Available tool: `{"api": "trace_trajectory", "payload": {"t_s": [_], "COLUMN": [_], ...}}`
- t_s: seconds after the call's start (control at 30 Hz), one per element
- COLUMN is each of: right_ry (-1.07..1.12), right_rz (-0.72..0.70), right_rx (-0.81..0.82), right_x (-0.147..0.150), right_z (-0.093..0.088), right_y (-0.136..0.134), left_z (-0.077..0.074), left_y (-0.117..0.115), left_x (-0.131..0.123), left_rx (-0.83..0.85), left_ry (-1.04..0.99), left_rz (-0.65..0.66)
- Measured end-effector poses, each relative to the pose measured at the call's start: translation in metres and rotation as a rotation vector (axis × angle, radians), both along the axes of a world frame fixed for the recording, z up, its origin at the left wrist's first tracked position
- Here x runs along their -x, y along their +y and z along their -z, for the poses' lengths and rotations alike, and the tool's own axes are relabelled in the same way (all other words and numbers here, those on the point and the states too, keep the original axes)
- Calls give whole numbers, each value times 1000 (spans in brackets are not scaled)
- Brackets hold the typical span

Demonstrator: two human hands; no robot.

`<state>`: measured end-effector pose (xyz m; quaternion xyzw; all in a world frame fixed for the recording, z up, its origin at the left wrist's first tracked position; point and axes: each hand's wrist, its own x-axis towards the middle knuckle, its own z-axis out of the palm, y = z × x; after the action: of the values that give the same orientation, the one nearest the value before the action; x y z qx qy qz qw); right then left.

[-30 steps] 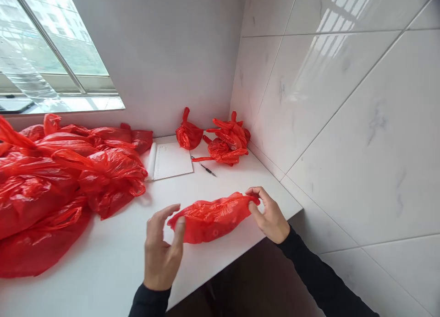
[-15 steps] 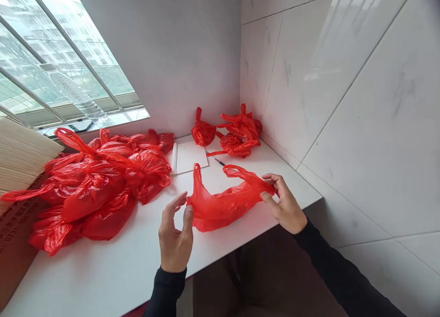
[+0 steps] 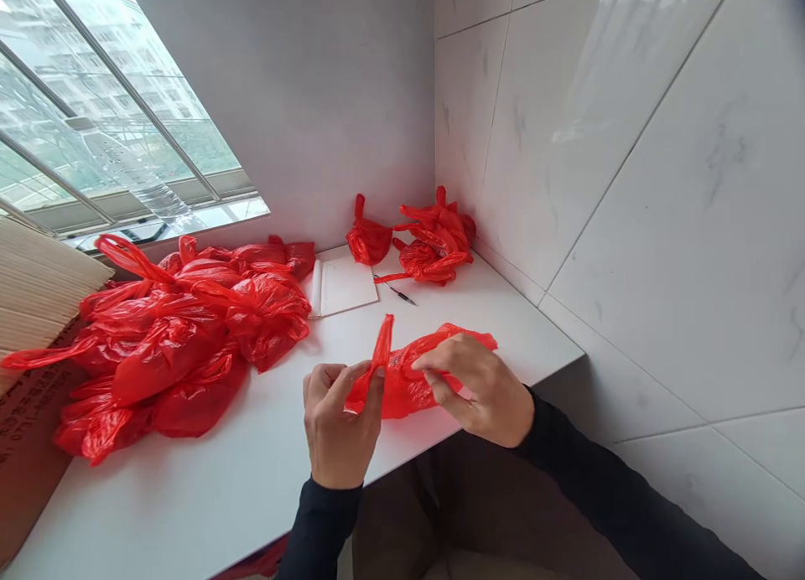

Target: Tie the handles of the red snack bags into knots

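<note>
A crumpled red plastic bag (image 3: 402,379) is held just above the front edge of the white counter (image 3: 220,479). My left hand (image 3: 340,425) pinches one of its handles, which sticks upward. My right hand (image 3: 481,387) grips the bag's other end, fingers curled over the plastic. Both hands are close together, with the bag bunched between them.
A big heap of loose red bags (image 3: 182,328) covers the counter's left side beside a cardboard box (image 3: 31,328). Knotted red bags (image 3: 418,240) sit in the far corner, with a white notebook (image 3: 343,285) and a pen (image 3: 396,291) before them. A tiled wall (image 3: 629,186) rises at right.
My hands have come closer together, bunching the bag that was stretched between them. The left hand now pinches a handle; the right hand has moved left over the bag.
</note>
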<state>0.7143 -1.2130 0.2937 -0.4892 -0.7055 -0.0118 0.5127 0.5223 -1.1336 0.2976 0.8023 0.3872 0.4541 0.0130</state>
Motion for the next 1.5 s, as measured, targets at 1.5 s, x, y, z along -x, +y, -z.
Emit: {"api": "trace_trajectory", "payload": {"t_s": [1.5], "right_ry": [-218], "right_rz": [76], "right_rx": [135], "right_x": [59], "right_z": [-15], "right_y": [-6], "left_z": [-2], "left_y": [-31], "left_x": [14], "left_rx": [-219], "left_ry": [447], "left_rz": [-6]}}
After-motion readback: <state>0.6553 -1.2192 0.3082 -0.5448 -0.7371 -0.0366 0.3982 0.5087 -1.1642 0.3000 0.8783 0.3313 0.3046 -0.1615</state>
